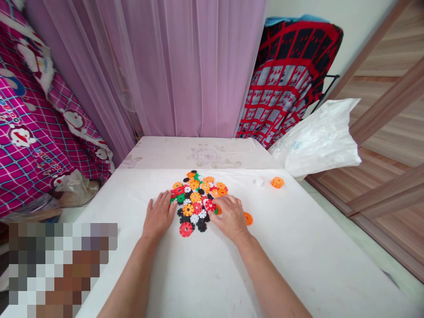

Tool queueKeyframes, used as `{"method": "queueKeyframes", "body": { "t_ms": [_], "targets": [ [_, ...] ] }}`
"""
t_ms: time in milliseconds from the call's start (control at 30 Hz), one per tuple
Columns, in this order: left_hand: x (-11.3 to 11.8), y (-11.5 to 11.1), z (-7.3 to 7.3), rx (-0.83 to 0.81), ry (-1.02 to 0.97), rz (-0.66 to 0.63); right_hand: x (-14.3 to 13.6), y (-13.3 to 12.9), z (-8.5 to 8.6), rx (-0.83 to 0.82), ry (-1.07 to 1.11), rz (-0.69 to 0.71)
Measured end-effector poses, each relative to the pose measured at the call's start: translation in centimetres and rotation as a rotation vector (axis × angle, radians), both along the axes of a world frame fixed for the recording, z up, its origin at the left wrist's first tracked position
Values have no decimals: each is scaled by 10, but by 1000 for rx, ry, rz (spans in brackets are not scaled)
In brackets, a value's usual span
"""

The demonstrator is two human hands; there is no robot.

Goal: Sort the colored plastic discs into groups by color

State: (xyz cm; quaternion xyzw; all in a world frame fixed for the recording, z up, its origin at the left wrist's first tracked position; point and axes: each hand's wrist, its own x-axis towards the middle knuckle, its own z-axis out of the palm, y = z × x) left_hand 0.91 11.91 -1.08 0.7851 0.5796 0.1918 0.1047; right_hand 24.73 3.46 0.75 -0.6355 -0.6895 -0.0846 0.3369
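Observation:
A pile of slotted plastic snowflake discs (195,197), in red, orange, black, white and green, lies on the white-covered table (198,274). My left hand (160,214) rests palm down at the pile's left edge, its fingers stretched out and holding nothing. At the right side, my right hand (230,216) curves its fingers over the pile, with thumb and forefinger at a red snowflake disc (210,205). Beside that hand lies an orange disc (248,218), partly covered by it. Farther right sit an orange ball-shaped piece (277,182) and a small white one (258,181).
A white plastic bag (321,137) stands at the table's far right corner. Purple curtains (198,66) hang behind the table. Pink checked cloth (49,132) is at left, red-and-black cloth (281,79) at back right, wooden doors (391,132) at right.

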Motion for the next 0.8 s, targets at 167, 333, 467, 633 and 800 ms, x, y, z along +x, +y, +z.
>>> {"method": "queueKeyframes", "body": {
  "t_ms": [167, 333, 467, 633, 800],
  "targets": [
    [-6, 5, -2, -6, -252, -38, 66, -6, 6, -15, 45, -227],
    [-11, 9, 3, 17, -617, 270, 80, -13, 9, -208, -13, -175],
    [-13, 9, 5, 48, -734, 332, 70, -13, 10, -308, -67, -147],
    [-12, 9, 2, 58, -758, 339, 65, -13, 11, -338, -85, -152],
    [-12, 9, 1, 56, -744, 339, 66, -14, 14, -341, -82, -142]
  ]
}}
